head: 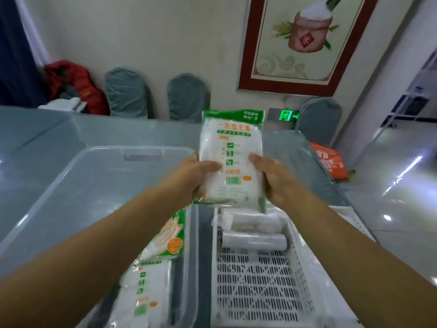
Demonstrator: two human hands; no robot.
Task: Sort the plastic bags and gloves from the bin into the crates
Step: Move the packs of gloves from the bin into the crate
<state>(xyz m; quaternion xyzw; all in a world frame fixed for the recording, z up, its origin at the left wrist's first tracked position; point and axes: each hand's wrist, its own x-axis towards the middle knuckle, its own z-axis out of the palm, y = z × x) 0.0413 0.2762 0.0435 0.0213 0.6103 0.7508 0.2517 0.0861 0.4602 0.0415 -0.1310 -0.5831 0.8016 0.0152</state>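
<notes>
Both hands: left [189,176], right [274,178] grip glove pack [233,147] | lower print blurred | fingers behind hidden

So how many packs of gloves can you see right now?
3. One glove pack held up in both hands, two more in the clear bin: upper pack and lower pack. Others may be hidden under the left arm.

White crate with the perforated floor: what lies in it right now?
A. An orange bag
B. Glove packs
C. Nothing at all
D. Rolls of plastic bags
D: two rolls lie at the far end of the white crate, while the glove packs sit in the clear crate beside it and one glove pack is held by both hands.
</notes>
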